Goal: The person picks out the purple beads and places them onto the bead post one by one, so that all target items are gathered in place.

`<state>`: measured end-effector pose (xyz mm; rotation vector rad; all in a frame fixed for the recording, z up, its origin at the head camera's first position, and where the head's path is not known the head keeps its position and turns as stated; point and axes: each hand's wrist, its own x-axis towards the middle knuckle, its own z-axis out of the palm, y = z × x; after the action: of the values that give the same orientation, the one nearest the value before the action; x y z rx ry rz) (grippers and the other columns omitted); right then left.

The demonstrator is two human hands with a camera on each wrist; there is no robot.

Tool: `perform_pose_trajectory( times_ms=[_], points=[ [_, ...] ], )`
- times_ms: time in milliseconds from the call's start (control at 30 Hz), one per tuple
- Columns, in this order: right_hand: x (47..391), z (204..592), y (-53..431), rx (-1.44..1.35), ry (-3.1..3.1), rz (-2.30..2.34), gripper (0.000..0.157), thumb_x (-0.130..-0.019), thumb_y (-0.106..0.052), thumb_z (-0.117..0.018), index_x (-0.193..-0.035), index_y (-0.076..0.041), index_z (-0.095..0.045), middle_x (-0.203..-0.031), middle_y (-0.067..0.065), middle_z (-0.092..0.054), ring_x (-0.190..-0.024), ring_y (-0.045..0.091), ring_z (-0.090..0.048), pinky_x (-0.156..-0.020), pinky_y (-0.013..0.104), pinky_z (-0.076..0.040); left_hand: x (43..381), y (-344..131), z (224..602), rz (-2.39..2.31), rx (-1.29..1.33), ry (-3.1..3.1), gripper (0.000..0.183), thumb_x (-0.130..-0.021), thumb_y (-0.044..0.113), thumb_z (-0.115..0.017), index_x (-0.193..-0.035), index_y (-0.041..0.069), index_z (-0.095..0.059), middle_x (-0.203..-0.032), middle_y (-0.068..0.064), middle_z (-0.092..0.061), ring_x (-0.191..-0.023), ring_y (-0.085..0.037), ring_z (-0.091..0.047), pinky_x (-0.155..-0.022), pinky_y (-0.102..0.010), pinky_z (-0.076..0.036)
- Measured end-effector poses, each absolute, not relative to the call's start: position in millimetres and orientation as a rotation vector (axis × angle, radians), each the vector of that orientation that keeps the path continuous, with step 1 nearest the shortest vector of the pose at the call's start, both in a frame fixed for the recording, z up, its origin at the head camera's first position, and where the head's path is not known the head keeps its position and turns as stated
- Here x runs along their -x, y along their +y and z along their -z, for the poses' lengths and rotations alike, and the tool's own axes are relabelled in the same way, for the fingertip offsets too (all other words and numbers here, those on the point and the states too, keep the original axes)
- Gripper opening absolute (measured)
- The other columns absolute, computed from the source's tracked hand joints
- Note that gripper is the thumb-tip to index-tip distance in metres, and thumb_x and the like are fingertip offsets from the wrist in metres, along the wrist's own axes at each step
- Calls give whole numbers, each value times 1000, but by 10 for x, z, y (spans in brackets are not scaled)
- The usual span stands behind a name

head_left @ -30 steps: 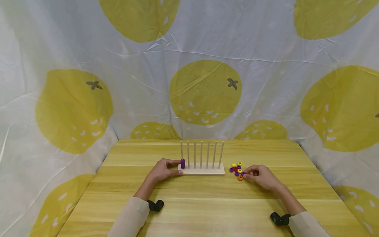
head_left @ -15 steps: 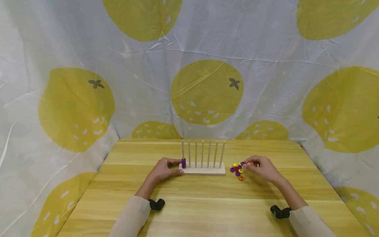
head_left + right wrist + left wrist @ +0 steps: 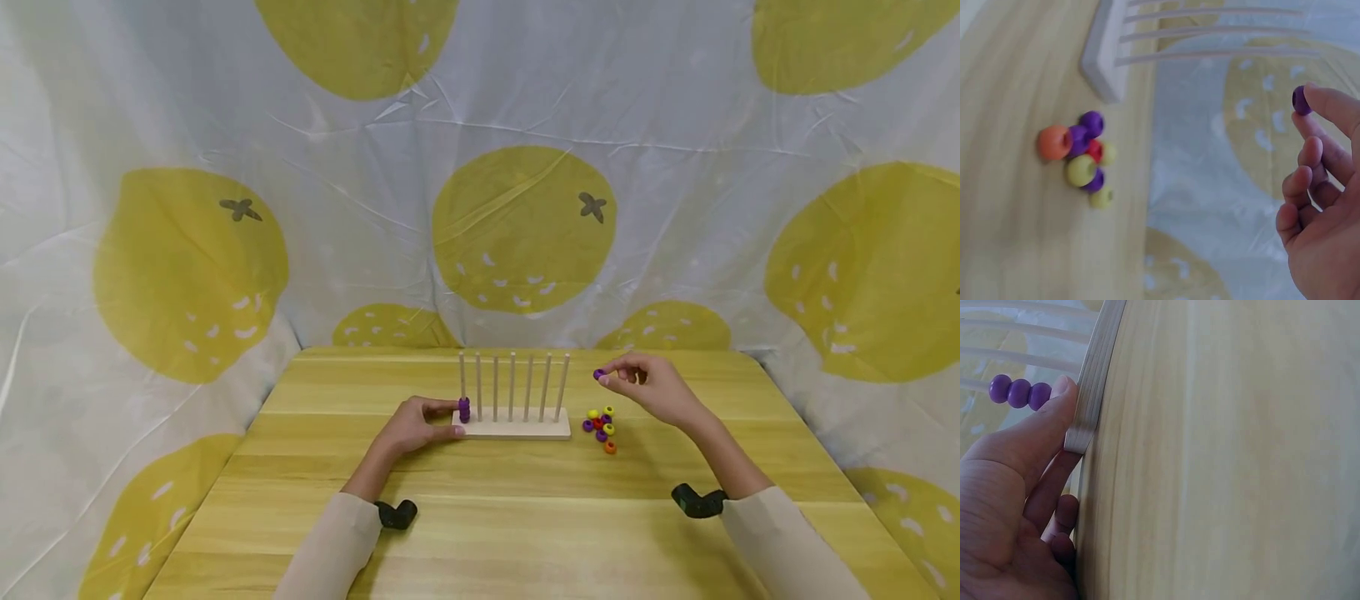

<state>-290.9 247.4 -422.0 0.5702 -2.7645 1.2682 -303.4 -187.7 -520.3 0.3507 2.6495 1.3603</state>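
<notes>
A wooden peg stand with a row of upright pegs is on the table. Three purple beads are stacked on its leftmost peg. My left hand grips the left end of the base, with the thumb at the front and fingers around the end. Above the table, to the right of the pegs, my right hand pinches a purple bead between thumb and index finger. Below that hand lies a loose pile of beads: orange, red, yellow and purple.
The light wood table ends at a hanging sheet printed with yellow fruit, which also closes off the sides. Black devices sit at both wrists, by the beige sleeves.
My right hand has lifted a purple bead from the pile, moving up and away over the table. The left hand stays on the stand's end.
</notes>
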Motion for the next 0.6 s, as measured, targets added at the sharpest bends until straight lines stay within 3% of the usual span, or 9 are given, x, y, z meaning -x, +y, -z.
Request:
perform_pose_trajectory(
  times_ms=[300,600],
  points=[
    [2982,3809,2146,-643,-2714,-1283,27,-96,-44,-72,-111,-21,-77,-88,4,-57,-75,23,-46,-60,30,-37,3067,-1888,5215,-1298,-366,2698,53,-78,47,-90,-126,32,-75,-137,-6,-69,-134,-33,-58,-112,-53,-47],
    [3123,3681,1718,-771,-2672,-1253,25,-98,-40,-72,-114,-22,-78,-87,1,-59,-72,22,-46,-59,30,-36,3051,-1881,5217,-1319,-375,2685,52,-78,45,-90,-126,30,-76,-136,-6,-69,-134,-32,-59,-112,-53,-46]
  ],
)
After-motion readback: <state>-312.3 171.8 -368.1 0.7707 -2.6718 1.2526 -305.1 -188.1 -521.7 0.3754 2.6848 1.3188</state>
